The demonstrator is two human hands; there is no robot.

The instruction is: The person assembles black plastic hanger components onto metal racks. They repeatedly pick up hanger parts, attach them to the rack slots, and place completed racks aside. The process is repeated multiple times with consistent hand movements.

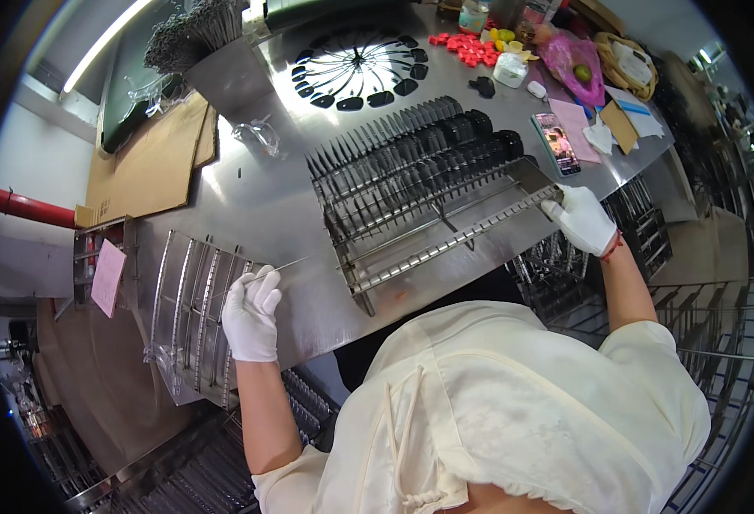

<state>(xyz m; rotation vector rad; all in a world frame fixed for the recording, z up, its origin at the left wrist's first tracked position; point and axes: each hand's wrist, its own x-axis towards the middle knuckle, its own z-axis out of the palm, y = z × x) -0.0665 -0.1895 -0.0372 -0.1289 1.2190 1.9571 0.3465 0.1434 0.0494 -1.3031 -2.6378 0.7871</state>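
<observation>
A white glove covers my left hand (253,317), whose fingers are pinched on a thin metal rod (291,262) that points to the right. Just beside that hand stands a slatted metal rack (193,300) with notched bars, at the table's left front edge. My right hand (584,221), gloved too, grips the right end of a larger metal rack (454,248). Rows of slim dark pieces (402,163) with pointed tips fill the far part of this rack. Its near notched bar carries none.
Dark flat paddles on thin stems form a ring (360,68) at the far middle. A phone (557,141), a pink bag (572,60) and red pieces (465,49) lie at the right. Cardboard (150,163) and a bin of wires (231,81) stand at the left.
</observation>
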